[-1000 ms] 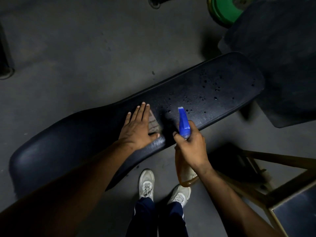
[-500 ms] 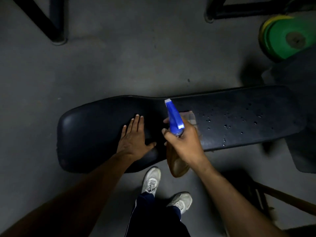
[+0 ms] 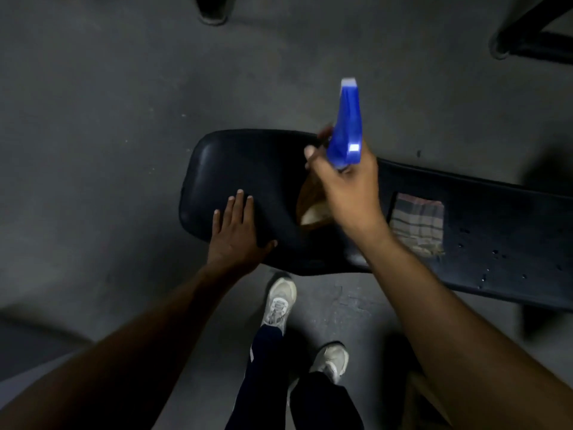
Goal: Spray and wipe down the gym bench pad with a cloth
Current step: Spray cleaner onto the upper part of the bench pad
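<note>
The black gym bench pad (image 3: 254, 162) runs from centre to the right edge, with water droplets on its right part. My left hand (image 3: 237, 232) lies flat on the pad's near left edge, fingers apart, holding nothing. My right hand (image 3: 344, 187) grips a spray bottle (image 3: 347, 131) with a blue trigger head and an amber body, held above the pad's left half with the nozzle pointing away from me. A folded checked cloth (image 3: 417, 223) lies on the pad to the right of my right wrist, untouched.
Grey concrete floor surrounds the bench. Black equipment feet stand at the top (image 3: 212, 9) and top right (image 3: 533, 41). My white shoes (image 3: 279, 301) stand on the floor just in front of the pad. A wooden frame edge (image 3: 424, 398) shows at the bottom right.
The view has swung left along the bench. My right hand has raised the bottle and carried it toward the pad's left end. The cloth now lies uncovered to the right. My left hand stays flat.
</note>
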Motion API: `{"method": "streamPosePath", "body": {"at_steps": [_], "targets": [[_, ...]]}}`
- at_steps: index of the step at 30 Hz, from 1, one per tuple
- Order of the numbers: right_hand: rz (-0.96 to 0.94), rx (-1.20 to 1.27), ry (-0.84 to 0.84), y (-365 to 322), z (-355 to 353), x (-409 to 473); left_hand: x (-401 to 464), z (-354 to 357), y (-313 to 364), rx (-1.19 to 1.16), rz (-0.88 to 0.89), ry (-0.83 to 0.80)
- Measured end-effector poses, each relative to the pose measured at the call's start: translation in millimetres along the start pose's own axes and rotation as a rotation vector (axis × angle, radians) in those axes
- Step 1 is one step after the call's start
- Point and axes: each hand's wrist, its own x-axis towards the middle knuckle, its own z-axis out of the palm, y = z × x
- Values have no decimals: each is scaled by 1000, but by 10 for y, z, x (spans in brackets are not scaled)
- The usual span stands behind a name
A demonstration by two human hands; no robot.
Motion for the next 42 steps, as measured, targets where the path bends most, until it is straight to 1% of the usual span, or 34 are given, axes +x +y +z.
{"method": "streamPosePath", "body": {"at_steps": [4,11,17,23,31,37,40,42], "targets": [[-56,45,-56,-26,197,88,-84,64,-84,-24,-36,42],[-42,75,-239,-84,348,116,-99,81,-80,-46,-55,42],[-27,51,-241,-4,276,70,-86,6,-85,-45,-33,28],[-20,13,-289,-7,232,74,-80,-43,-35,-40,-20,24],[57,-40,-336,213,-70,-62,-139,-46,97,-48,-9,20],[220,-106,-298,537,-551,-381,-364,19,354,-78,-13,-30],[296,-126,-200,647,-828,-541,-506,106,601,-76,22,-61],[318,-195,-116,707,-1032,-616,-593,183,799,-71,65,-66]]}}
